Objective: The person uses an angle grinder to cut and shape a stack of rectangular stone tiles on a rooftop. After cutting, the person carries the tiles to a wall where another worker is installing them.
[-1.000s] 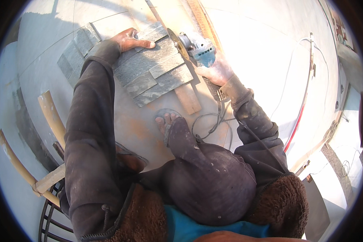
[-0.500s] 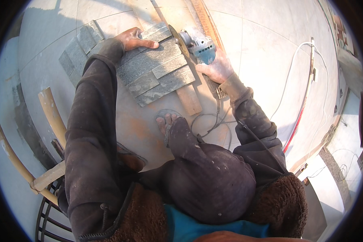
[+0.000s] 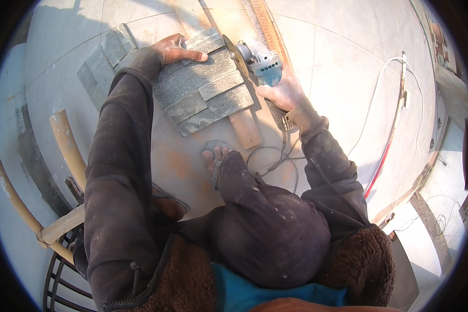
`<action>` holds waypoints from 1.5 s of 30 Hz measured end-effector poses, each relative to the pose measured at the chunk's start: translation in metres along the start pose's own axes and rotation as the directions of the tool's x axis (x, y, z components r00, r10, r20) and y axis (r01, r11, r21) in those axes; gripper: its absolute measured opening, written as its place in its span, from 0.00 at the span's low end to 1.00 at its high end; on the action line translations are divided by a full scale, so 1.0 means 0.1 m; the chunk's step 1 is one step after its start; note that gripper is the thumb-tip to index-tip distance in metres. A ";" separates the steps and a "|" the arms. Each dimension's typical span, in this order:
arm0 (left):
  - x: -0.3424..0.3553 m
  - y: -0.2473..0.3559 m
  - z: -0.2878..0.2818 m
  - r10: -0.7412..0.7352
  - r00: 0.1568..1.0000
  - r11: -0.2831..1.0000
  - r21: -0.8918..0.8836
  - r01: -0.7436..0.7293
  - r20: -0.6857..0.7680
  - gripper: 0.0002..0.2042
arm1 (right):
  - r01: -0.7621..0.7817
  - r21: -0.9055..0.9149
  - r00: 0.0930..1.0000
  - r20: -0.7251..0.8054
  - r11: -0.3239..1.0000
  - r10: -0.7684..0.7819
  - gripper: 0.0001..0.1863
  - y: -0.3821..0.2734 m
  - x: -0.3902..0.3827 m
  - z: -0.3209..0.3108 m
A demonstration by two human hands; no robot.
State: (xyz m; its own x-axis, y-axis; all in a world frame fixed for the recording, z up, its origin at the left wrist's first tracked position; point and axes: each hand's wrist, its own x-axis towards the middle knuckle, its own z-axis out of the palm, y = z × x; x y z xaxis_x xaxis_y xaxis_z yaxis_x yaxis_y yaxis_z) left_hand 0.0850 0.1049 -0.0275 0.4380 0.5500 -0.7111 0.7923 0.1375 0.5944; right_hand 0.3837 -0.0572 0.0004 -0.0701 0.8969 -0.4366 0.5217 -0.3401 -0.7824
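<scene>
grinder [image 3: 267, 68] in right hand [image 3: 286, 92], by edge of stone panel [image 3: 200, 86], floor [image 3: 343, 78] rightward

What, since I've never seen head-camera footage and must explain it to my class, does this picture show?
There is no machine arm here: each grip is a person's own bare hand. The camera is worn on the head and looks down through a very wide lens, so straight edges bend near the rim. The left grip rests on a panel of grey stone strips. The right grip holds an angle grinder, its round disc at the panel's right edge; I can't tell whether they touch. Beneath is a pale tiled floor. A flat brownish piece sticks out from under the panel, and more grey stone pieces lie to the left.
</scene>
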 end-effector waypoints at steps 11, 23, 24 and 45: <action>0.01 -0.01 0.04 0.043 0.995 0.999 0.012 -0.042 -0.089 0.56 | 0.043 0.137 0.998 -0.053 0.990 -0.036 0.37 -0.06 -0.22 0.00; 0.02 0.01 0.02 -0.010 0.999 0.999 0.031 0.011 -0.031 0.56 | 0.058 0.092 0.997 -0.049 0.994 -0.054 0.35 -0.19 -0.18 -0.01; 0.02 0.02 0.02 -0.012 0.999 0.999 0.041 0.013 -0.033 0.56 | 0.065 0.075 0.997 -0.045 0.995 -0.061 0.36 -0.16 -0.17 -0.01; 0.00 0.03 0.04 -0.001 0.999 1.000 0.007 0.002 -0.049 0.55 | 0.000 -0.011 0.999 -0.042 1.000 0.000 0.38 -0.05 -0.04 0.02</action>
State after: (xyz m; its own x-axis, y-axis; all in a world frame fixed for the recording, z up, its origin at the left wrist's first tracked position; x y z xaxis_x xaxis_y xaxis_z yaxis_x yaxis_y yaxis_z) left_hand 0.0889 0.1021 -0.0270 0.4156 0.5893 -0.6928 0.7963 0.1324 0.5903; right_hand 0.3801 -0.0597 0.0054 -0.0344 0.9081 -0.4174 0.5309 -0.3372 -0.7774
